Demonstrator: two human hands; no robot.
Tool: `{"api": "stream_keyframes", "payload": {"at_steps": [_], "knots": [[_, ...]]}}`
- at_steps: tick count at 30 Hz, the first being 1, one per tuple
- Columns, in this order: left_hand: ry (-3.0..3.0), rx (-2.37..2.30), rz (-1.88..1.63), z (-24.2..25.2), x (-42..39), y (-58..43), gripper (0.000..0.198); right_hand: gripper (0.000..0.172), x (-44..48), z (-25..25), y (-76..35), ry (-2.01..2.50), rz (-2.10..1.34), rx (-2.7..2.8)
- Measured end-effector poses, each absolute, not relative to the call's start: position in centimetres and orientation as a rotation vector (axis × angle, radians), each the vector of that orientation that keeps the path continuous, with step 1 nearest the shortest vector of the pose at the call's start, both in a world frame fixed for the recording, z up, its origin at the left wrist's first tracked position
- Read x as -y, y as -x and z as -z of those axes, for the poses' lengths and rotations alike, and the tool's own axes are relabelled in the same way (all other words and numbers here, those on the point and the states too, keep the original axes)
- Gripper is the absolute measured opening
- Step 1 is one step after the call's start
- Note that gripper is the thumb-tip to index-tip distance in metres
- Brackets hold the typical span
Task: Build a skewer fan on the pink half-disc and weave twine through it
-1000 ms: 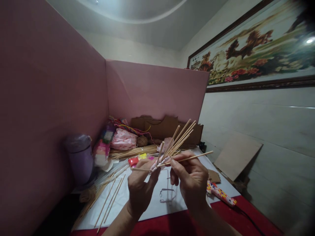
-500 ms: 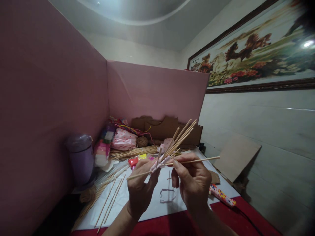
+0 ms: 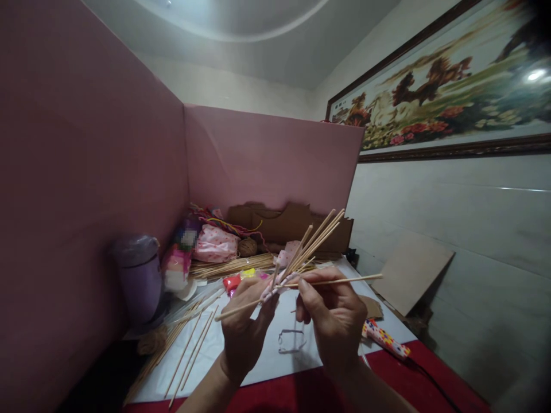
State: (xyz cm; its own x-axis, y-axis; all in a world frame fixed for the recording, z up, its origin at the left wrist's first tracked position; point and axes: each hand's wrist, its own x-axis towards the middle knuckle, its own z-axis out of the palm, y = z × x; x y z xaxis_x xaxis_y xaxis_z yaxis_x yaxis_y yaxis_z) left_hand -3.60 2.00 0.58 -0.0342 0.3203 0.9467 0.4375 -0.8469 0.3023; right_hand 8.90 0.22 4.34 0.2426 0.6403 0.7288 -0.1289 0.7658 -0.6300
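Observation:
My left hand (image 3: 245, 330) is closed around the base of a fan of several thin wooden sticks (image 3: 316, 236) that splay up and to the right, with a bit of pale pink wrap (image 3: 275, 287) at the grip. My right hand (image 3: 333, 315) pinches a single long stick (image 3: 344, 281) that lies nearly level across the bundle, its left end poking out below my left thumb. Both hands hover above a white sheet (image 3: 267, 350) on the table.
Loose sticks (image 3: 189, 350) lie at the left of the sheet and a bigger pile (image 3: 232, 265) sits behind. A purple lidded container (image 3: 138, 275), pink fabric (image 3: 215, 244), a twine ball (image 3: 248, 247), cardboard (image 3: 293, 226), a spotted tool (image 3: 385, 338) and pink partition walls surround them.
The single stick in my right hand has slid leftward through the bundle, its left tip now lower and further out. Both hands have stayed nearly in place.

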Motion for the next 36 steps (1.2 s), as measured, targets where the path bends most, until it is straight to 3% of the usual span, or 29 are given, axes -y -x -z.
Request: {"api": "stream_keyframes", "payload": {"at_steps": [10, 19, 31, 36], "knots": [[2.099, 1.102, 2.281, -0.4, -2.3, 4.0, 0.016, 0.005, -0.8, -3.7, -10.1, 0.446, -0.527, 1.085], [2.205, 0.884, 2.102, -0.4, -2.1, 3.9, 0.029, 0.022, 0.1, -2.6, -9.4, 0.362, -0.403, 1.333], [2.173, 0.656, 1.987, -0.5, -2.8, 3.8, 0.039, 0.017, 0.6, -6.0, -11.3, 0.62, 0.088, 1.794], [2.174, 0.795, 2.088, -0.6, -2.7, 3.9, 0.035, 0.016, 0.8, -5.9, -11.3, 0.597, -0.05, 1.674]]}}
